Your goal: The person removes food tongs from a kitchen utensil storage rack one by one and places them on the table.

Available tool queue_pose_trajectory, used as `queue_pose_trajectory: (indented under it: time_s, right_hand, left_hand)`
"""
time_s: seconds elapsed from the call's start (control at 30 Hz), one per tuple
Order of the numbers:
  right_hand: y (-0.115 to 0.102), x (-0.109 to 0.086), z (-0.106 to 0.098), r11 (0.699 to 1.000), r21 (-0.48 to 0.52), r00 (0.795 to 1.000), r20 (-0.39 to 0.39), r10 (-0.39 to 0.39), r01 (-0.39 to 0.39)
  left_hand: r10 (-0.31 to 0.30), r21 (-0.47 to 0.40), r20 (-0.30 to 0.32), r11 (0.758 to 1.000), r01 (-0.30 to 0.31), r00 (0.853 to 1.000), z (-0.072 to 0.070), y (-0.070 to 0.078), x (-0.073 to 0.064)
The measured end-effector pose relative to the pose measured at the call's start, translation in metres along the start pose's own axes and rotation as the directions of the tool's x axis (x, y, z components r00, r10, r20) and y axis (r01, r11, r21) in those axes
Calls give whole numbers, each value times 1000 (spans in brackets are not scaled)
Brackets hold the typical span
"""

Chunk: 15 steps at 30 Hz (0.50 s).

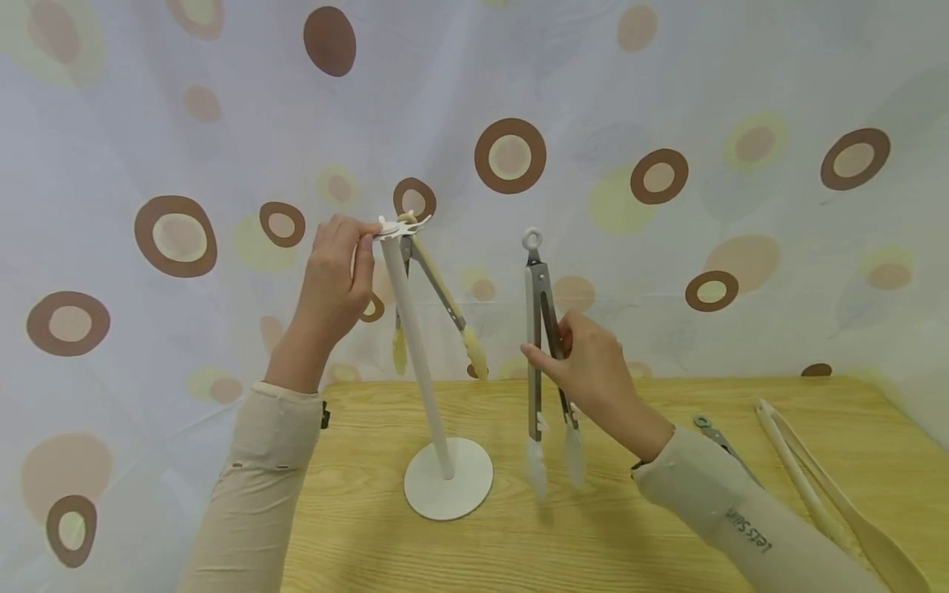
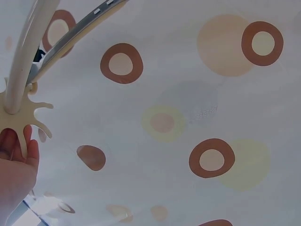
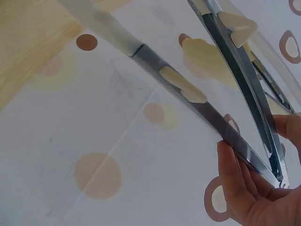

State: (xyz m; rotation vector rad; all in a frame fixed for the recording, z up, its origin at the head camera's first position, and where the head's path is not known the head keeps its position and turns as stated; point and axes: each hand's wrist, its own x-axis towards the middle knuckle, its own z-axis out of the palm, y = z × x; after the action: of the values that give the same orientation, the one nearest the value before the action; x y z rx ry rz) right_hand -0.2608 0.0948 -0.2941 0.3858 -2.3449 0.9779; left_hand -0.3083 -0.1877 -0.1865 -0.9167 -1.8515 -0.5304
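Note:
A white stand (image 1: 418,346) with a round base has a ring of hooks at its top. My left hand (image 1: 339,268) pinches the rim of that hook ring (image 2: 40,115) between thumb and fingers. From one hook hangs a pair of yellow-tipped tongs (image 1: 439,284), its arms spread. To the right of the stand, my right hand (image 1: 593,362) holds metal tongs (image 1: 535,346) with pale tips, upright above the table and apart from the stand. In the right wrist view, the thumb and fingers lie on the two arms of these metal tongs (image 3: 181,92).
On the right of the wooden table (image 1: 356,494) lie grey-handled tongs (image 1: 722,441) and beige tongs (image 1: 801,473), partly hidden by my right sleeve. Behind the table hangs a white curtain (image 1: 445,74) with brown and yellow spots.

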Motion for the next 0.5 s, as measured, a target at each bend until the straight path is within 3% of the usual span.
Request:
queue_pose_trajectory:
  time_s: [0.5]
  right_hand:
    - [35,-3,-23,991,-73,987,105,120,-113]
  left_hand:
    - [23,-6,-12,1000,-23,1000,0,0,1]
